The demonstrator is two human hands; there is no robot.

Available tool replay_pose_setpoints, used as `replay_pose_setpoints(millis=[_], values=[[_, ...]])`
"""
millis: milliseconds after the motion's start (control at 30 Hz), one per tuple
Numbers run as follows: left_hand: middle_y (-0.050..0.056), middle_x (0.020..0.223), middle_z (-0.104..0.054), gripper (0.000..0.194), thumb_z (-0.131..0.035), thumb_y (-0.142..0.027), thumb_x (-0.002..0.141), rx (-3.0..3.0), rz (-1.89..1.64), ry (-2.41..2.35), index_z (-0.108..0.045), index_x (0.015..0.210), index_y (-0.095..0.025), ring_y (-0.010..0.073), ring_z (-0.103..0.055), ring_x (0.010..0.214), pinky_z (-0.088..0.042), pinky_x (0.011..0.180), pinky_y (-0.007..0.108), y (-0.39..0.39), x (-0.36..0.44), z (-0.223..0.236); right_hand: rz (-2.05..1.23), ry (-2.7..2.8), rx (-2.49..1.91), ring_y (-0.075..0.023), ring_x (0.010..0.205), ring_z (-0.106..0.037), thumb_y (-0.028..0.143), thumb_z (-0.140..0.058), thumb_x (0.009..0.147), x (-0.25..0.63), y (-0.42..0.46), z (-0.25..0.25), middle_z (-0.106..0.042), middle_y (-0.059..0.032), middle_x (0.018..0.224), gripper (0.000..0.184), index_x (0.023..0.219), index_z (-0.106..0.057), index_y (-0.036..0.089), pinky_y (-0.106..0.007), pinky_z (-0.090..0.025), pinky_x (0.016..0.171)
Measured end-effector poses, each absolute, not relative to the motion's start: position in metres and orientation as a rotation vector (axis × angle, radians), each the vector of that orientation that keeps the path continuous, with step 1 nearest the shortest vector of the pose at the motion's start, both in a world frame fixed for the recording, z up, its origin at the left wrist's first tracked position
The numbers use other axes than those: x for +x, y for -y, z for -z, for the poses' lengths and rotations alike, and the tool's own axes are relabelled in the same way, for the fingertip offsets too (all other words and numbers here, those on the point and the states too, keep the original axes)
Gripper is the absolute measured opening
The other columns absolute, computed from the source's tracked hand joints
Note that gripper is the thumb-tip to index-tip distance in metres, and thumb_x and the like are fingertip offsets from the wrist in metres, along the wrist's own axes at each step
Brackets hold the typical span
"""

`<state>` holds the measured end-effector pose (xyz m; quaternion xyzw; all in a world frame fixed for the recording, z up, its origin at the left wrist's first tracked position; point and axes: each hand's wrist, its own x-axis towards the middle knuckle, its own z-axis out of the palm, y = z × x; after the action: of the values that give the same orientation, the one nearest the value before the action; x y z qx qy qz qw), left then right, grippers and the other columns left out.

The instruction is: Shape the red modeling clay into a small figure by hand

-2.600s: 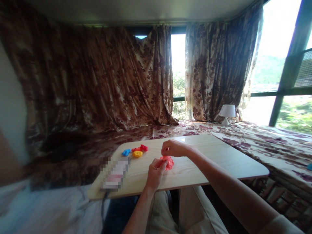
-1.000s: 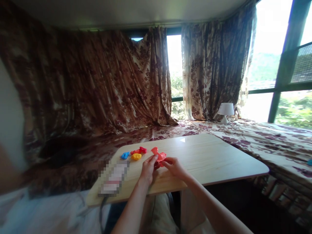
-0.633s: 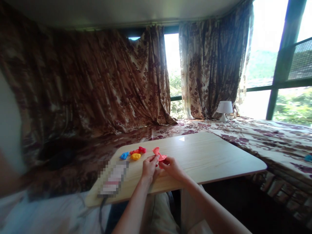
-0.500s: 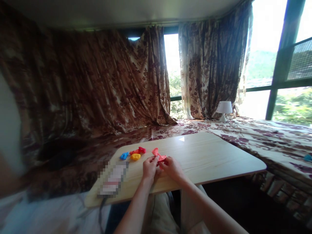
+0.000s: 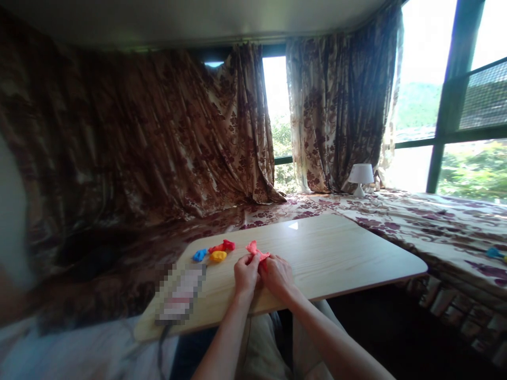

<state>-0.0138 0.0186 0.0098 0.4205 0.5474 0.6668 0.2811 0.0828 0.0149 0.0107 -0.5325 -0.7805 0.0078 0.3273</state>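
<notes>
Over the table's near side, my left hand [image 5: 246, 273] pinches a crumpled, soft coral-red piece [image 5: 253, 248] between thumb and fingers. My right hand [image 5: 277, 273] is closed on the same piece from the other side, its fingers bent close against the left ones. The upper end of the piece sticks out above the fingertips; its lower part is hidden by the hands. Whether it is thin rubber, cloth or dough I cannot tell. To the left lie similar small lumps: a blue one [image 5: 200, 255], a yellow one [image 5: 217, 256] and a red one [image 5: 227, 245].
The light wooden table [image 5: 336, 248] has rounded corners. A blurred-out flat object [image 5: 182, 295] with a dark cable lies on its left end. Behind are a bed or bench with a floral cover [image 5: 388, 224], a white lamp [image 5: 361, 177] and floral curtains [image 5: 237, 132].
My right hand has closed in toward the left, its fingers curling further around the coral-red piece. The whole view has shifted slightly. The other lumps lie as before.
</notes>
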Motion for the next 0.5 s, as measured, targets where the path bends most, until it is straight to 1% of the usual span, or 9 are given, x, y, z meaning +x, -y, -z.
replay_pose_setpoints(millis=[67,133,233,367,500], values=[[0.006,0.066,-0.069,0.024,-0.067,-0.033,0.058,1.156,-1.762,-1.447,-0.07,0.067,-0.012,0.0183,-0.06,0.066,-0.045,0.06,0.025,-0.02,-0.018,-0.01,-0.056,2.077,-1.383,-0.0185,0.082,-0.059,0.025,-0.044,0.087,0.086,-0.016,-0.01,-0.068,-0.0068,0.087,0.027,0.075,-0.067,0.019,-0.027,-0.035,0.07],[0.006,0.071,-0.07,0.025,-0.067,-0.033,0.059,1.198,-1.737,-1.421,-0.071,0.071,-0.012,0.019,-0.061,0.07,-0.045,0.064,0.025,-0.021,-0.025,-0.01,-0.106,2.144,-1.341,-0.0195,0.086,-0.057,0.028,-0.046,0.085,0.093,-0.017,-0.01,-0.067,-0.0059,0.089,0.025,0.075,-0.067,0.02,-0.028,-0.034,0.071],[0.007,0.076,-0.07,0.025,-0.067,-0.033,0.061,1.311,-1.696,-1.355,-0.072,0.074,-0.012,0.019,-0.061,0.075,-0.044,0.07,0.026,-0.02,-0.037,-0.009,-0.166,2.216,-1.24,-0.0205,0.093,-0.054,0.033,-0.053,0.081,0.107,-0.018,-0.009,-0.065,-0.0042,0.095,0.018,0.082,-0.068,0.023,-0.029,-0.033,0.075],[0.007,0.075,-0.069,0.023,-0.065,-0.033,0.065,1.475,-1.671,-1.345,-0.072,0.074,-0.013,0.0183,-0.059,0.073,-0.043,0.071,0.027,-0.016,-0.042,-0.008,-0.203,2.202,-1.226,-0.0182,0.09,-0.054,0.031,-0.053,0.082,0.12,-0.02,-0.005,-0.064,-0.0038,0.09,0.02,0.078,-0.07,0.023,-0.028,-0.032,0.076],[0.006,0.075,-0.068,0.018,-0.063,-0.029,0.067,1.547,-1.64,-1.337,-0.071,0.073,-0.014,0.0186,-0.058,0.074,-0.043,0.071,0.028,-0.009,-0.036,-0.009,-0.236,2.137,-1.24,-0.0178,0.087,-0.055,0.032,-0.057,0.079,0.117,-0.023,-0.002,-0.065,-0.0033,0.086,0.018,0.074,-0.071,0.022,-0.027,-0.033,0.076]])
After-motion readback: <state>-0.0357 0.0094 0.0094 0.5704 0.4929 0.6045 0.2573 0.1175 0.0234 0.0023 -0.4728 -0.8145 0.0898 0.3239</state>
